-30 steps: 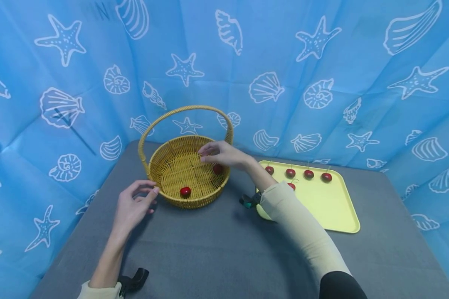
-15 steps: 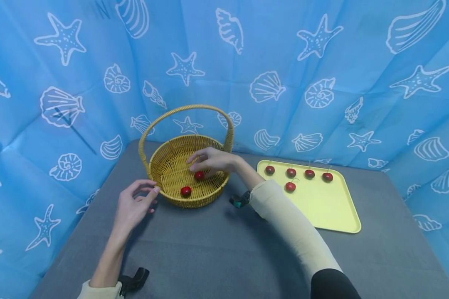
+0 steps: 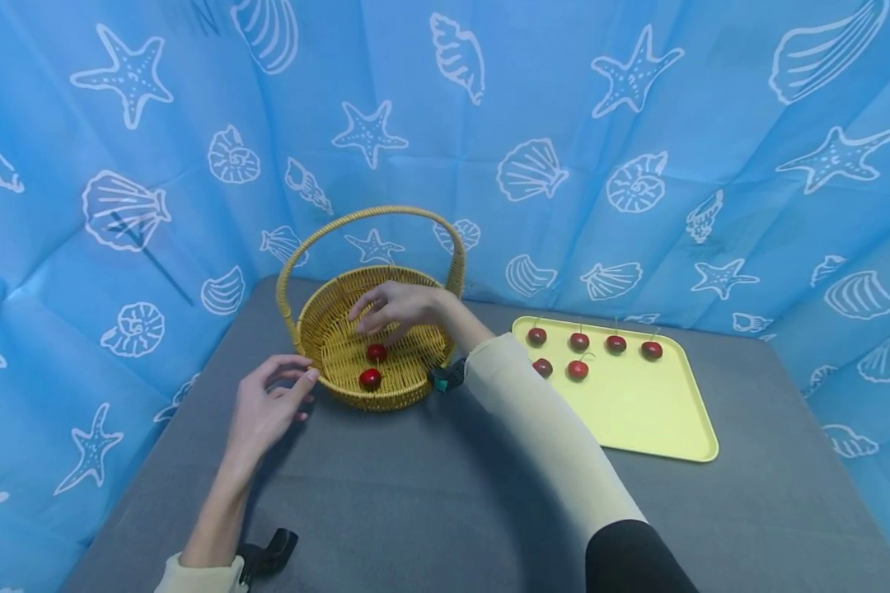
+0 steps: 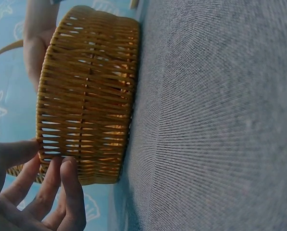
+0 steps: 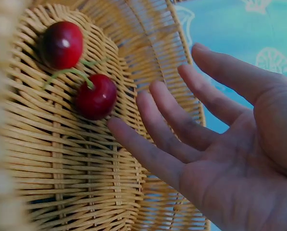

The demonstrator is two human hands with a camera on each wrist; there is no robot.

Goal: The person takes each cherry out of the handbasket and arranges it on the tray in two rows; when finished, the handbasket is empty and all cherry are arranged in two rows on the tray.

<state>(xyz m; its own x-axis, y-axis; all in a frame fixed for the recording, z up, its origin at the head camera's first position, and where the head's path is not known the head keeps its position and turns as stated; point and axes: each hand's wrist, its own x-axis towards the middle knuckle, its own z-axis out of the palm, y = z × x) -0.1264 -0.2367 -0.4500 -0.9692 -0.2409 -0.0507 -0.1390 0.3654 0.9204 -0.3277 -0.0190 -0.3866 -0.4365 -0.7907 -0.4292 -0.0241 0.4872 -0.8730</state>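
A round yellow wicker basket [image 3: 334, 362] with a tall arched handle [image 3: 386, 211] stands on the table. My left hand [image 3: 273, 403] pinches its left rim, the thumb at the top edge and fingers against the outer weave [image 4: 85, 96]. Inside lie two dark red cherries close together: one nearer the front rim [image 3: 370, 379], the other [image 5: 96, 97] with a curved green stem. My right hand [image 3: 404, 305] hovers over the basket, fingers spread and loosely bent, holding nothing. In the right wrist view its little fingertip [image 5: 117, 126] is right by the stemmed cherry.
A yellow tray [image 3: 645, 412] lies to the right with several stemmed cherries [image 3: 578, 370], partly behind the right sleeve [image 3: 545, 428]. Grey cloth [image 3: 386, 502] covers the table. A blue curtain [image 3: 445, 91] with shells and starfish hangs behind.
My right hand has moved left across the basket, and one cherry has shifted left to beside the other. Another cherry on the tray has come out from behind the sleeve. My left hand stays put.
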